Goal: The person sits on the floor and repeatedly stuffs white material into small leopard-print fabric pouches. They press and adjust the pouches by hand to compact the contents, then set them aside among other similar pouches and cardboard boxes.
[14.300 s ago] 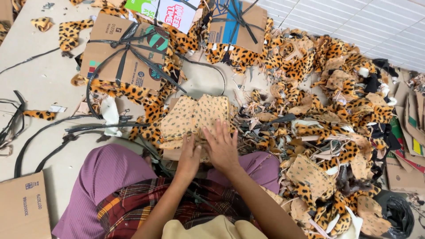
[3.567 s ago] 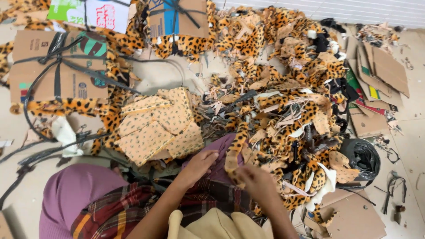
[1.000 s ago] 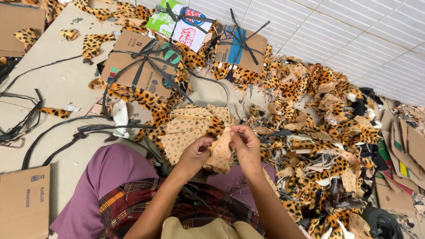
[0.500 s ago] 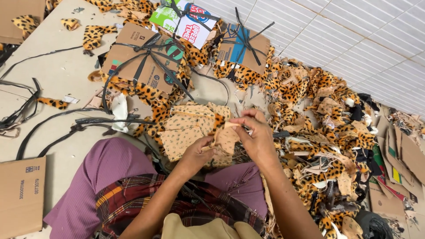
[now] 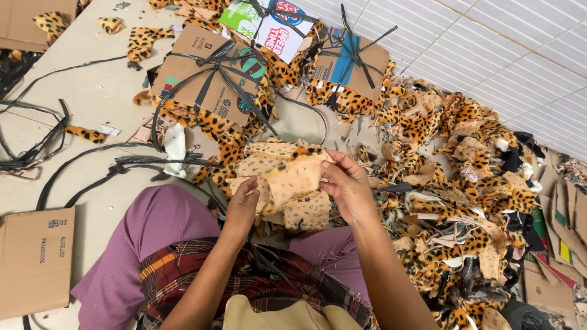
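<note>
Both hands up over the lap, centre of the scene. Left hand pinching the near-left edge of a tan leopard-print fabric piece, fingers closed on it. Right hand gripping the same piece at its right edge, thumb on top. Held just above a stack of like pieces resting at the knees. Off to the right, a big heap of leopard scraps on the floor. Far left, tied cardboard bundle, black straps trailing nearby.

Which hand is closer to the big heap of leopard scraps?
Right. The right hand sits beside the scrap heap, holding a tan fabric piece; the left hand holds the piece's far side.
</note>
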